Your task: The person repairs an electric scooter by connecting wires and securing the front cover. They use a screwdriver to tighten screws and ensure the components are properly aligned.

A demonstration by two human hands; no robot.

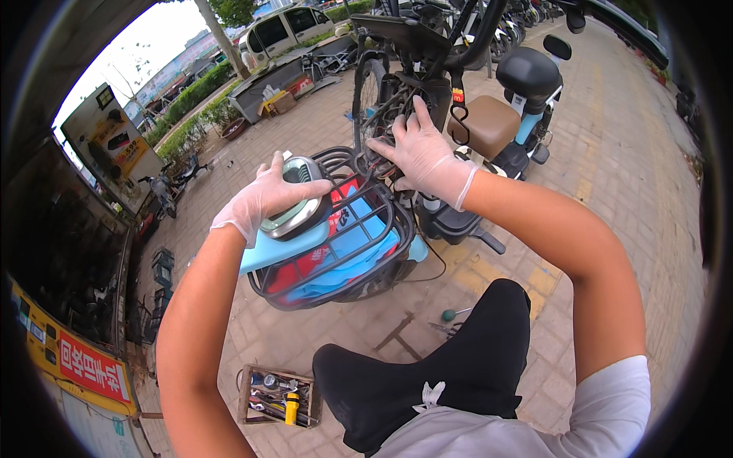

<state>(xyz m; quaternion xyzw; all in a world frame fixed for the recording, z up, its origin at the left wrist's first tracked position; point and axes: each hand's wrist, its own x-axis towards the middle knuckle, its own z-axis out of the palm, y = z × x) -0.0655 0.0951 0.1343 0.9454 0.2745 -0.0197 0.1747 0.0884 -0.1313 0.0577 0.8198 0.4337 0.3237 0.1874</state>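
A pale blue front panel with a silver-rimmed headlight (294,202) rests by the black wire basket (336,263) of an electric scooter. My left hand (271,195), in a thin clear glove, grips the headlight, its thumb laid across the lens side. Exposed dark wiring (389,107) fills the opened front of the scooter below the handlebar. Against that wiring is my gloved right hand (427,153), fingers spread; no wire is plainly held. Red and light blue bags (363,237) lie in the basket. Fingertip contact on the wires is partly hidden.
On the paving to the left is a wooden tool box (279,397) with several tools and a yellow flashlight (292,408). A green-handled tool (449,314) lies near my knee. The scooter's brown seat (481,126) stands beyond my right hand. A yellow-and-red stall (88,370) borders the left.
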